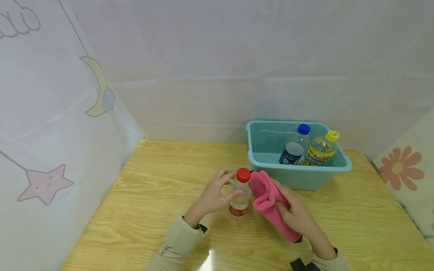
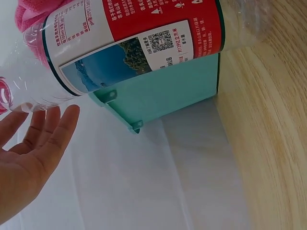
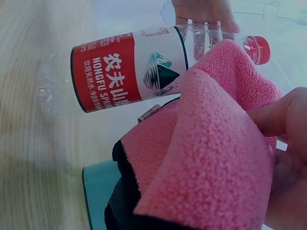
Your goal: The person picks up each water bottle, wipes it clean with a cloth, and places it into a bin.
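A clear plastic bottle (image 1: pixel 240 190) with a red cap and a red-and-white label stands upright on the table. My left hand (image 1: pixel 217 192) is beside its upper part, thumb in front and fingers toward the back. In the left wrist view the fingers (image 2: pixel 65 125) are only slightly bent, tips right at the bottle's shoulder. My right hand (image 1: pixel 296 213) grips a folded pink cloth (image 1: pixel 271 201) with dark edging, just right of the bottle. The cloth (image 3: pixel 211 143) overlaps the bottle's shoulder in the right wrist view, and some right fingers are hidden behind it.
Behind the cloth sits a light-blue bin (image 1: pixel 298 177). Inside it lean a blue-capped bottle (image 1: pixel 295 146) and a yellow-capped bottle (image 1: pixel 320 150). White printed sheeting (image 1: pixel 203 105) rises along the back and sides of the wooden table (image 1: pixel 162 180).
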`<state>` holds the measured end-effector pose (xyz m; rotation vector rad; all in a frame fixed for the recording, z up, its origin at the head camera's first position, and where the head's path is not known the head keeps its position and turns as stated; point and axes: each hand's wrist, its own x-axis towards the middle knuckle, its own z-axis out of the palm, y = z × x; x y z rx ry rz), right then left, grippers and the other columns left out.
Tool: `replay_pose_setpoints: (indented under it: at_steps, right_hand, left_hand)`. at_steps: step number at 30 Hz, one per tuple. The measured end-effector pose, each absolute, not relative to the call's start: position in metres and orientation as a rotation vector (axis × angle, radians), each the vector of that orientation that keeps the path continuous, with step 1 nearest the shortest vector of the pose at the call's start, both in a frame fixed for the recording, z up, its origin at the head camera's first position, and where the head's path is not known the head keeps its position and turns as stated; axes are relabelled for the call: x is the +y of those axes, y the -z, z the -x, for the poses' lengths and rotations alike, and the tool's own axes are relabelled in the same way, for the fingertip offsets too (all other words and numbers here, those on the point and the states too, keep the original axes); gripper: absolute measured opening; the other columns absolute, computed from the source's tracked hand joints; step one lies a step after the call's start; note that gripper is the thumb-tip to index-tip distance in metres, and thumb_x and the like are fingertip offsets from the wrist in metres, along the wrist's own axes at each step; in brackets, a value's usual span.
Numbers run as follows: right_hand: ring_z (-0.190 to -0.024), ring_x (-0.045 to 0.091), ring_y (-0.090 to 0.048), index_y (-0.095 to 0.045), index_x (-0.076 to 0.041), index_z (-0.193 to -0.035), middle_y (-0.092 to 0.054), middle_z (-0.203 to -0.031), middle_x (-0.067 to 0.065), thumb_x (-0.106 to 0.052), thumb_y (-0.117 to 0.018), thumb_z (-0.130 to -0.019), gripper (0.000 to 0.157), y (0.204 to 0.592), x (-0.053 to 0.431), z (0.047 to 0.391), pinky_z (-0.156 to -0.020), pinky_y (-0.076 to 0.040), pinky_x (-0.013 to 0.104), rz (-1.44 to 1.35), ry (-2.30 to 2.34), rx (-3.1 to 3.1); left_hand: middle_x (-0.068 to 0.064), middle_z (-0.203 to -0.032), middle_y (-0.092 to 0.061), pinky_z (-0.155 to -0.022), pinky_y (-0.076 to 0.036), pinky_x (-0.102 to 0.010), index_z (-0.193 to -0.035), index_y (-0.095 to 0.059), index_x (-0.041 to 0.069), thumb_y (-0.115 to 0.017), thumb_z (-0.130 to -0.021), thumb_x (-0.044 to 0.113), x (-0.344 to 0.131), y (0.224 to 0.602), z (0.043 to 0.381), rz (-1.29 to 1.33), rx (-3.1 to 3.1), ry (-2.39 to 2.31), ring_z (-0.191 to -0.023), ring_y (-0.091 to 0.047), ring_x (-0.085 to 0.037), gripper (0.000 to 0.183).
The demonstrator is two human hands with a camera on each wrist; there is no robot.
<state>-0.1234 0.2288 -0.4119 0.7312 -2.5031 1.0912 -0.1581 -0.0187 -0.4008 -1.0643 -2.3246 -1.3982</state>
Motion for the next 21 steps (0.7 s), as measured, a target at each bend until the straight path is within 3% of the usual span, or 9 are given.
replay_pose_setpoints:
  at_steps: [4, 12, 19, 21]
  right_hand:
    - [-0.104, 0.03, -0.054, -0.045, -0.005, -0.133, -0.057, -0.118, 0.015, 0.018, -0.061, -0.071, 0.068, 0.409, 0.229, 0.124, -0.09, -0.03, 0.004, -0.751, -1.076, -2.463]
    - [-0.1, 0.023, -0.057, -0.046, -0.008, -0.133, -0.059, -0.116, 0.009, 0.016, -0.062, -0.073, 0.067, 0.399, 0.228, 0.126, -0.084, -0.043, 0.014, -0.759, -1.028, -2.457]
    - [-0.102, 0.018, -0.055, -0.046, -0.011, -0.134, -0.056, -0.12, 0.008, 0.015, -0.062, -0.073, 0.068, 0.391, 0.225, 0.127, -0.085, -0.039, 0.009, -0.774, -1.052, -2.456]
    - [-0.101, 0.019, -0.056, -0.047, -0.011, -0.133, -0.057, -0.119, 0.008, 0.015, -0.062, -0.072, 0.068, 0.389, 0.224, 0.128, -0.083, -0.043, 0.013, -0.793, -1.038, -2.438]
  left_hand:
    - [-0.008, -0.112, -0.053, -0.081, -0.05, -0.031, -0.123, -0.05, 0.002, -0.066, -0.084, 0.012, -0.019, 0.399, 0.157, 1.041, -2.357, 1.452, -0.103, -0.052, -0.024, 0.043]
    - [-0.009, -0.112, -0.055, -0.082, -0.05, -0.031, -0.119, -0.051, 0.002, -0.066, -0.084, 0.012, -0.021, 0.398, 0.156, 1.031, -2.363, 1.481, -0.106, -0.052, -0.021, 0.04]
    - [-0.011, -0.114, -0.057, -0.082, -0.051, -0.035, -0.119, -0.053, 0.0, -0.066, -0.083, 0.011, -0.023, 0.4, 0.156, 1.046, -2.359, 1.463, -0.107, -0.053, -0.023, 0.04]
    - [-0.012, -0.115, -0.056, -0.081, -0.051, -0.037, -0.12, -0.053, -0.001, -0.066, -0.083, 0.01, -0.023, 0.4, 0.156, 1.054, -2.344, 1.476, -0.107, -0.053, -0.025, 0.04]
